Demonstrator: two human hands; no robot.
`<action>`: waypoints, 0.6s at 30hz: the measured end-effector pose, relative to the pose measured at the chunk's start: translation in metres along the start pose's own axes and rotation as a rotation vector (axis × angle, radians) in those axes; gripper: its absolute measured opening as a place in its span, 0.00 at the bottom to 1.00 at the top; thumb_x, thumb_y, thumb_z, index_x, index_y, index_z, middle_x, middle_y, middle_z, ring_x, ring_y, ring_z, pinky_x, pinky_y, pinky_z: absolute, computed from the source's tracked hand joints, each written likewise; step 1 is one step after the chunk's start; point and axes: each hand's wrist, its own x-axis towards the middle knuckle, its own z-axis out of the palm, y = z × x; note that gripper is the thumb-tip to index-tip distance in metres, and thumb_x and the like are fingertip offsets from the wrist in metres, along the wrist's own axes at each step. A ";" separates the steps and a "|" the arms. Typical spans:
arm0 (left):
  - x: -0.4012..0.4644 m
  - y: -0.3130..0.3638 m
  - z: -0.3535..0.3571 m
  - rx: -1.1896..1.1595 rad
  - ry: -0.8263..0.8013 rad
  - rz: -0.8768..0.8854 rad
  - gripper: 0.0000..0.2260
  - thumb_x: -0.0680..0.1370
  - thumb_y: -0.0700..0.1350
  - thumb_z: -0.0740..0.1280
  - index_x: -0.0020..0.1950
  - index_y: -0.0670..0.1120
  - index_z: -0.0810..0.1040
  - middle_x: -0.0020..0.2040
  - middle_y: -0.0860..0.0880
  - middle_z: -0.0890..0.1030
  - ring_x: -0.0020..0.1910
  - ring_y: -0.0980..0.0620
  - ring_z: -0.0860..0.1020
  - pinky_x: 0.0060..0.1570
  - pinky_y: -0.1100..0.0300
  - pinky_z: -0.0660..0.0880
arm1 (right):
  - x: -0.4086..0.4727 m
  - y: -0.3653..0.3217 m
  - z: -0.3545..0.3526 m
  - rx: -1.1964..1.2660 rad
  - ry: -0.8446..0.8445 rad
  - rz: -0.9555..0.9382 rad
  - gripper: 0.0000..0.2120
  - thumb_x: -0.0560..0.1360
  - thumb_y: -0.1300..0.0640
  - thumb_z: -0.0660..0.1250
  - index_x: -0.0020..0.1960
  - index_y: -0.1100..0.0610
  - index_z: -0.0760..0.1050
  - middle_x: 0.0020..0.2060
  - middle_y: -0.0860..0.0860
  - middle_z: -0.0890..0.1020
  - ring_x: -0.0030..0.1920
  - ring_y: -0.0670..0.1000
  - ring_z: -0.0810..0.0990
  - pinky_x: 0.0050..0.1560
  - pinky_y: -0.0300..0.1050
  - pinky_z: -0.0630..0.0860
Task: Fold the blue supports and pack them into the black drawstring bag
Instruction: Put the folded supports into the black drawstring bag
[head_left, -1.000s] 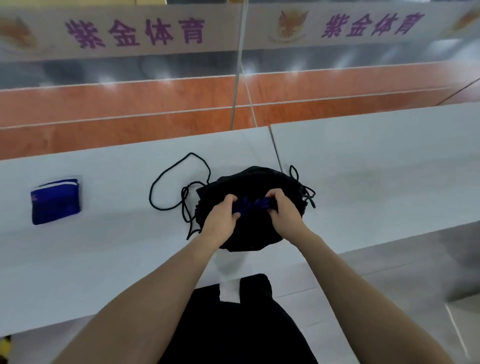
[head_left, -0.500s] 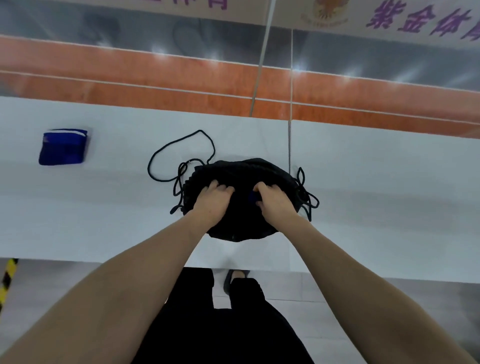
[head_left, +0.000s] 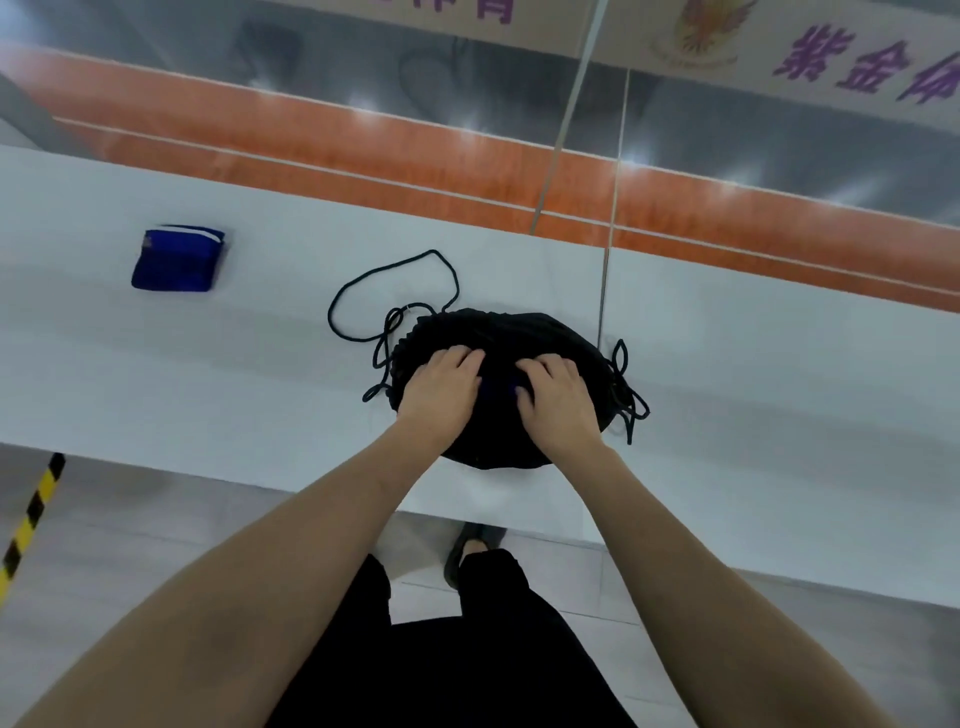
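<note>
On the long white table (head_left: 218, 364), the left hand (head_left: 441, 387) and right hand (head_left: 558, 397) press flat, fingers extended, on the rumpled black fabric drawstring bag (head_left: 524, 338) beside a sliver of blue support (head_left: 496, 389) between them, while another folded blue fabric support (head_left: 176, 260) lies well apart leftward.

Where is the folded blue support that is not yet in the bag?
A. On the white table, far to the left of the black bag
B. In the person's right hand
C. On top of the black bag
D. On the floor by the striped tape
A: the folded blue support lies alone on the white table, well left of the black drawstring bag and touched by neither hand.
</note>
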 end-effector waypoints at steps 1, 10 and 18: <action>-0.007 -0.002 -0.006 0.007 0.039 0.013 0.17 0.82 0.47 0.62 0.71 0.45 0.73 0.67 0.45 0.76 0.65 0.43 0.74 0.58 0.48 0.76 | -0.003 -0.008 -0.003 0.005 0.037 -0.005 0.16 0.78 0.57 0.68 0.66 0.57 0.78 0.59 0.55 0.79 0.60 0.60 0.76 0.59 0.57 0.77; -0.085 -0.100 -0.067 0.088 0.281 -0.007 0.15 0.82 0.47 0.60 0.68 0.46 0.73 0.66 0.47 0.75 0.65 0.45 0.73 0.58 0.49 0.72 | -0.014 -0.132 0.012 0.075 0.157 -0.063 0.14 0.79 0.59 0.66 0.65 0.58 0.78 0.61 0.55 0.78 0.61 0.59 0.75 0.61 0.57 0.75; -0.152 -0.241 -0.108 0.150 0.302 -0.103 0.17 0.83 0.49 0.59 0.70 0.45 0.73 0.65 0.44 0.77 0.62 0.42 0.75 0.56 0.48 0.73 | -0.011 -0.267 0.067 0.087 0.201 -0.114 0.15 0.77 0.62 0.68 0.63 0.59 0.79 0.58 0.56 0.79 0.60 0.60 0.76 0.57 0.59 0.78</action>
